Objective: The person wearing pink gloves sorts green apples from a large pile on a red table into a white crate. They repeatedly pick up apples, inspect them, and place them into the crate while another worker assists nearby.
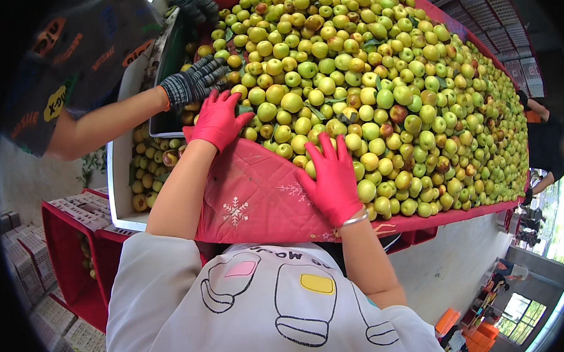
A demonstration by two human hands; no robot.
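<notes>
A broad heap of small round green-yellow fruits (386, 100), some with brown patches, lies on a red quilted cloth (250, 184) with white snowflakes. My left hand (217, 122), in a pink glove, rests at the heap's near left edge with its fingers stretched toward the fruits. Beside it, almost touching, is a co-worker's hand (194, 85) in a dark grey striped glove. My right hand (332, 183), also pink-gloved, lies across the cloth's edge, fingers spread against the nearest fruits. Neither of my hands grips a fruit that I can see.
At the left stands a white bin (122, 184) with more fruits, a dark-rimmed crate (165, 128) over it. The co-worker's other gloved hand (195, 4) is at the far left. Red crates (76, 263) stand lower left. Another person (546, 140) is at the far right.
</notes>
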